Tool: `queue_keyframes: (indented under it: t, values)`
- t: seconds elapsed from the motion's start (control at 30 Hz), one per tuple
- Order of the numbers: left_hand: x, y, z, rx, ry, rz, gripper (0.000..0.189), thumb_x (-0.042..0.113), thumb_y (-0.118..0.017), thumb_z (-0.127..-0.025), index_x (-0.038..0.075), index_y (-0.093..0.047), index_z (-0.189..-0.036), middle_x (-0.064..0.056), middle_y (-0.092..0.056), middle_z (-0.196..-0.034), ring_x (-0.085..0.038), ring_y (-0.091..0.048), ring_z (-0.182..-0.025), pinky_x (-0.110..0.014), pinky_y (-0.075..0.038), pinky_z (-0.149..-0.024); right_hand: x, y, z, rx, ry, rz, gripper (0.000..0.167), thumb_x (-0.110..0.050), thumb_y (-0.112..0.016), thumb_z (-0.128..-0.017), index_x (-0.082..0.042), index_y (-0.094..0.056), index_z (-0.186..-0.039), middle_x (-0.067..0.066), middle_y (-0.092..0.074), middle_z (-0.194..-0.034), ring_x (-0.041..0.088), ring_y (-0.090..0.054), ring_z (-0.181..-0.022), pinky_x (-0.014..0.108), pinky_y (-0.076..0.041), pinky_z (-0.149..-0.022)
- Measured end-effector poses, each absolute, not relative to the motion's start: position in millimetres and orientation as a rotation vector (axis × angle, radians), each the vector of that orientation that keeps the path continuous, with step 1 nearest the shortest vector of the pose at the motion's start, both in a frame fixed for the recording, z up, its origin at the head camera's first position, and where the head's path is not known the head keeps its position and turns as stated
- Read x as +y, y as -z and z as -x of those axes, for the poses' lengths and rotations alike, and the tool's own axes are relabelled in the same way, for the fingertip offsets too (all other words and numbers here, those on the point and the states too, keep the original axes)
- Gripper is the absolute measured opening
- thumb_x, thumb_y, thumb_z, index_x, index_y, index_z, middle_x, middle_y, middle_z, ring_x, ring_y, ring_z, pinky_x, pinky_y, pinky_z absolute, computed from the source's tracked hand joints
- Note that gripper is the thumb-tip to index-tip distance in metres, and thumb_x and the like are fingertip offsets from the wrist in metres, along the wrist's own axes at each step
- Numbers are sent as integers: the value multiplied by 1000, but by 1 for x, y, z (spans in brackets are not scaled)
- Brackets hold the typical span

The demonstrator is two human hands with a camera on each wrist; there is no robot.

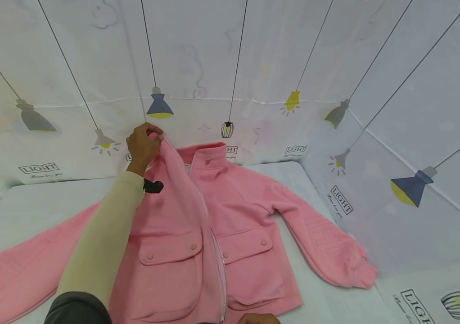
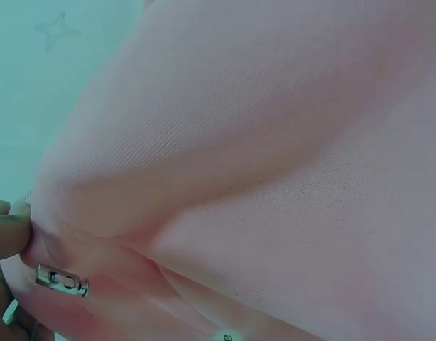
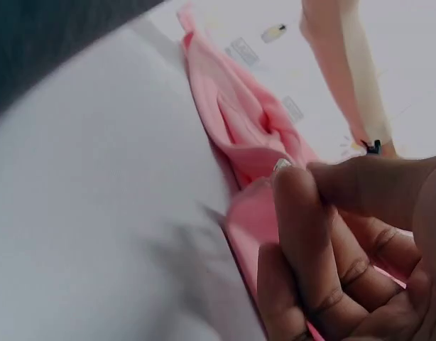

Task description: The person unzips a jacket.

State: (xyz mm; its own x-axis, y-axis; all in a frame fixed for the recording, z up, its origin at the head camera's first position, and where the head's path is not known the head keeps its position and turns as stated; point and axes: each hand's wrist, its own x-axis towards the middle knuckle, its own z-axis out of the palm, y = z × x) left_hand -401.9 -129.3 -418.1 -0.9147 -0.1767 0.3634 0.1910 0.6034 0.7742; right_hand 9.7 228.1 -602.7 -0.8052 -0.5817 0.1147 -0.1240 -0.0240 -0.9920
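Note:
A pink jacket (image 1: 250, 193) with a front zip and flapped, snap-buttoned pockets lies spread on a white surface, its sleeves out to both sides. My left hand (image 1: 144, 146) pinches the edge of its collar at the upper left and lifts it. Close to those left fingers (image 2: 11, 234), a silver zip pull (image 2: 62, 279) shows in the left wrist view. Only the top of my right hand (image 1: 259, 318) appears at the bottom of the head view, by the hem. Its thumb and index finger (image 3: 300, 206) pinch the jacket's lower front edge, where a small silvery piece (image 3: 282, 165) shows.
The white surface (image 1: 307, 270) backs onto a pale wall sheet (image 1: 197, 54) printed with hanging lamps. A second printed sheet (image 1: 428, 112) rises along the right side. The jacket's left-lying sleeve (image 1: 31, 256) runs out of view beneath my left arm.

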Motion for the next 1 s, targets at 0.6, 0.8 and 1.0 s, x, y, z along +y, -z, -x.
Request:
queue_keyframes:
  t: [0.6,0.8,1.0]
  values:
    - [-113,426,382,-2512,991,230,24,20,-72,-95,13,-73,-118,-16,-70,-134,-44,-53,-122,-63,-35,-103,211,502,-3,2525,1596,277,8,-12,-75,-96,-13,-75,-104,-1,-77,-81,-6,-60,-61,25,-54,-54]
    - [-105,434,351,-2467,936,398,32,22,-80,-92,16,-73,-122,-17,-56,-155,-45,-47,-137,-65,-34,-101,215,498,11,2643,1585,297,10,-8,-77,-95,-12,-74,-104,-3,-72,-78,-4,-57,-58,25,-54,-53]
    - [-100,449,304,-2482,858,603,38,33,-86,-89,21,-72,-122,-14,-56,-156,-41,-47,-142,-64,-33,-99,215,488,28,2729,1580,371,15,-8,-80,-93,-13,-74,-106,-7,-74,-83,-3,-58,-57,25,-53,-53]
